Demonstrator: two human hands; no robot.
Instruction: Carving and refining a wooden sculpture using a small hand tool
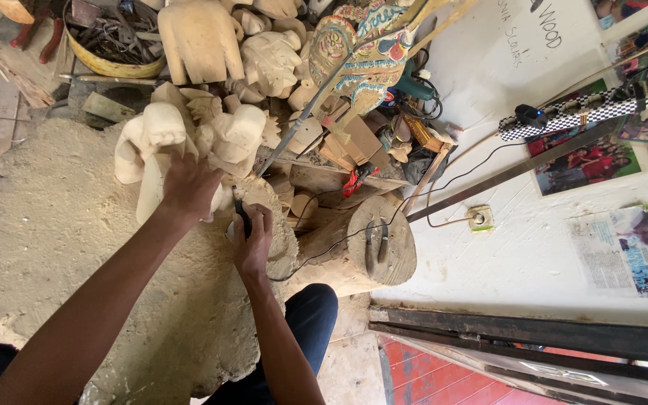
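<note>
A sawdust-covered mat [61, 225] on the floor carries a pale wooden carving [155, 150].

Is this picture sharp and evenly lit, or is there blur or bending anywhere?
Head view: soft daylight, no harsh glare; the left hand on the pale wooden carving and the right hand gripping a dark tool look sharp; straight edges bow near the frame's borders from the wide lens.

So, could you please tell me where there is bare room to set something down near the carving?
The sawdust-covered mat lies bare left of the left hand. Beyond the unpainted wooden figure, carvings crowd together; the log stump beside the right hand carries tools.
</note>
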